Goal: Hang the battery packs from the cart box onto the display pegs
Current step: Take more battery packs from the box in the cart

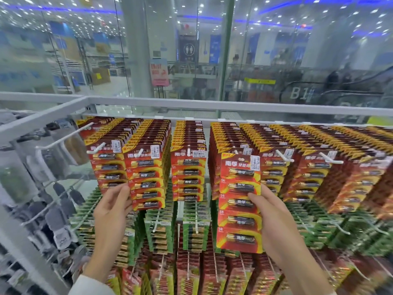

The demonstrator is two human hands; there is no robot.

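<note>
the right hand (278, 220), right of centre in the frame, grips a long red-and-yellow card battery pack strip (238, 209) by its right edge. the thumb (256, 196) lies across the front and the other fingers are curled out of sight behind it. the battery pack strip hangs upright with five cells stacked down it. its top sits in front of the fourth column of hung packs from the left. whether a peg passes through its hang hole cannot be told.

the left hand (111, 211), left of centre, reaches up with its fingers close together. the tips are at the lower left edge of the front red card pack (146, 177) in the second column. whether it pinches that pack or only touches it cannot be told. a white sleeve (91, 286) shows at the lower left.

white metal display pegs (286, 157) poke out through dense rows of red packs across the middle of the frame. green card packs (192, 228) fill the row below. a white metal rack frame (212, 105) runs above them, with a glass wall (63, 50) filling the upper part of the frame.
</note>
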